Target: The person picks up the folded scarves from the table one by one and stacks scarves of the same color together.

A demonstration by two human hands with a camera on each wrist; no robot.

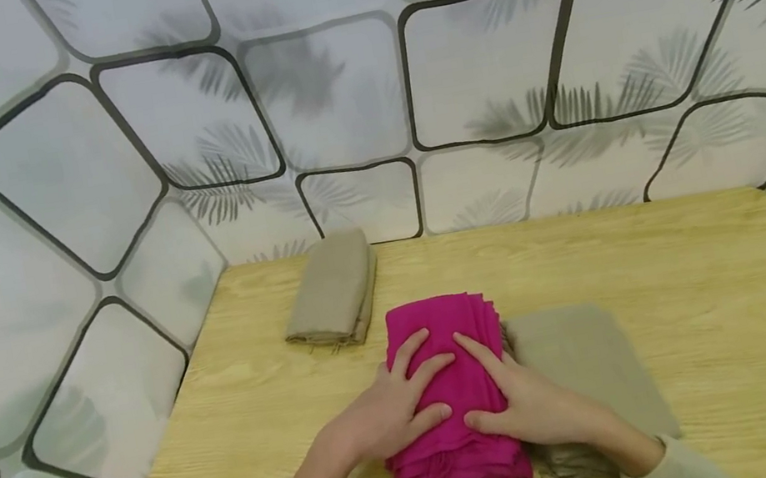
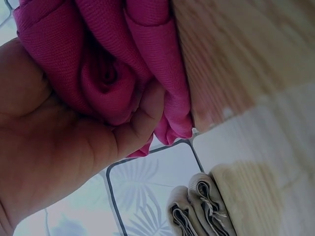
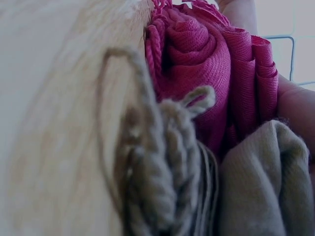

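The left hand [image 1: 398, 407] and right hand [image 1: 528, 396] rest, fingers [image 1: 409, 351] spread and unclenched, on the folded pink cloth [image 1: 468, 385], which lies on the table [image 1: 745, 313] beside a beige cloth [image 1: 589, 361].

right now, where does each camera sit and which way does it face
Head: worn on the head, facing forward and down at the pink cloth and table; left hand, right hand and both sleeves show.
Left wrist: on that wrist, looking at the pink cloth's folds; the left hand shows, with the far beige cloth beyond.
Right wrist: on that wrist, looking past the near beige cloth at the pink cloth; skin shows at top and right edges.
Both wrist views share the pink cloth and table.
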